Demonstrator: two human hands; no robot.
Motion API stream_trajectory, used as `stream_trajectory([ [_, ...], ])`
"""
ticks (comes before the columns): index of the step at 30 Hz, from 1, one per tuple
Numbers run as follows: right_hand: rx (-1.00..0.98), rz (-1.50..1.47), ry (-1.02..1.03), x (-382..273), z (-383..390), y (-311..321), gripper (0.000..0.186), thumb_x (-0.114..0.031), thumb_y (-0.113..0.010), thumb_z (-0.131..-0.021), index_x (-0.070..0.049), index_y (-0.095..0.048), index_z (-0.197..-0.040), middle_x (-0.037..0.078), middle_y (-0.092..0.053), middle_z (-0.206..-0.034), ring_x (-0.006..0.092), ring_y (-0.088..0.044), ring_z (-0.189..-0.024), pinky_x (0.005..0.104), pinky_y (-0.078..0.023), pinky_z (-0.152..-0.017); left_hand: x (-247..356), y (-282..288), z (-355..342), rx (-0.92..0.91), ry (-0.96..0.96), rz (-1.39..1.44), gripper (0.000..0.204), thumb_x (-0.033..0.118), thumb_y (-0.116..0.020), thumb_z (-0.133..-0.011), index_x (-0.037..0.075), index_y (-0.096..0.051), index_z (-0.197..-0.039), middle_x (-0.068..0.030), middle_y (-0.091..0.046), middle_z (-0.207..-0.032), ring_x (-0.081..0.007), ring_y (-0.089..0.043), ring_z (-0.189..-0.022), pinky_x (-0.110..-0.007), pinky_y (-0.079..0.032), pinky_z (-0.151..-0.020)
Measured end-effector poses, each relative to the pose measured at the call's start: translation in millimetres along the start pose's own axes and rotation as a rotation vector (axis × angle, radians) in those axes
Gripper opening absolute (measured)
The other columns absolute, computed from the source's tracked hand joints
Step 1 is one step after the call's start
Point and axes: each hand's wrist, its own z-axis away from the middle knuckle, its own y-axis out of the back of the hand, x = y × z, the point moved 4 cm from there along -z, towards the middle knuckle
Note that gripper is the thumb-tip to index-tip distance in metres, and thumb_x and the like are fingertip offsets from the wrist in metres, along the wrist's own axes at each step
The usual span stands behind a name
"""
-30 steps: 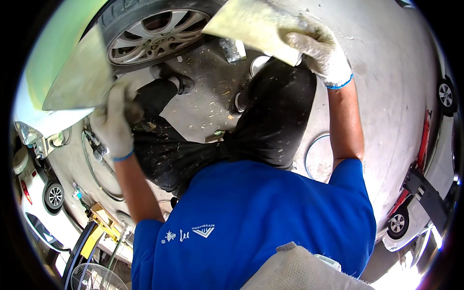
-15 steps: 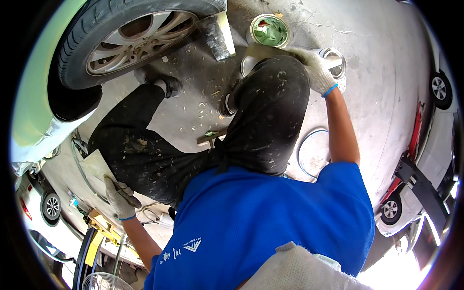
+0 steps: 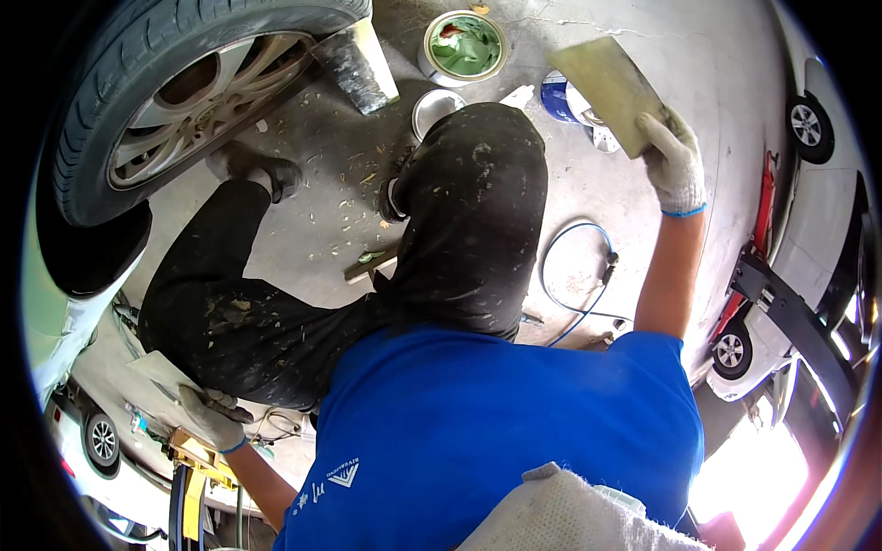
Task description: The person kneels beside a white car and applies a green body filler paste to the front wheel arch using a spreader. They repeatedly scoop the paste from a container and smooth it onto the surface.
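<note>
While I watch from afar, the right hand (image 3: 675,165) pinches a tilted, flat, mottled yellowish-green board (image 3: 606,92); the left hand (image 3: 211,419) grips a paler scraper (image 3: 156,369).

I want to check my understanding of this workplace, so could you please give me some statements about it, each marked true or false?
1. The right hand holds a yellowish spreader. True.
2. The left hand is empty. False: the left hand holds a pale spreader.
3. The open can contains green putty. True.
4. The person's shirt is red. False: the shirt is blue.
</note>
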Motion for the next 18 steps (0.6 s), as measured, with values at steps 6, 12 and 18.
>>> stream_trajectory([
  [6,-0.63,-0.575,-0.436,107,10,-75,0.058,-0.018,-0.073,-0.084,0.001,-0.056,-0.136,0.009,-0.07,-0.106,0.0123,-0.065,-0.073,0.023,-0.049,-0.054,11,-16,21,0.045,0.044,0.005,0.06,0.067,-0.05,-0.099,0.018,-0.051,-0.064,0.0027,-0.049,-0.052,-0.0093,-0.04,-0.037,-0.024,-0.034,-0.03],
  [12,-0.495,-0.288,-0.773,283,48,-30,0.045,-0.009,-0.066,-0.093,0.001,-0.057,-0.135,0.007,-0.071,-0.102,0.0099,-0.066,-0.077,0.0234,-0.047,-0.053,-3,1,7,0.023,-0.067,0.049,0.055,0.062,-0.058,-0.097,0.017,-0.052,-0.067,0.0012,-0.051,-0.055,-0.0115,-0.047,-0.042,-0.025,-0.035,-0.03],
  [18,-0.463,0.634,-0.29,216,29,-67,0.024,-0.011,-0.067,-0.093,0.001,-0.072,-0.113,0.006,-0.073,-0.092,0.0116,-0.069,-0.081,0.0248,-0.052,-0.067,-12,9,-1,-0.025,-0.011,0.008,0.057,0.066,-0.055,-0.097,0.018,-0.051,-0.067,0.0015,-0.05,-0.054,-0.0109,-0.045,-0.039,-0.026,-0.036,-0.028],
])
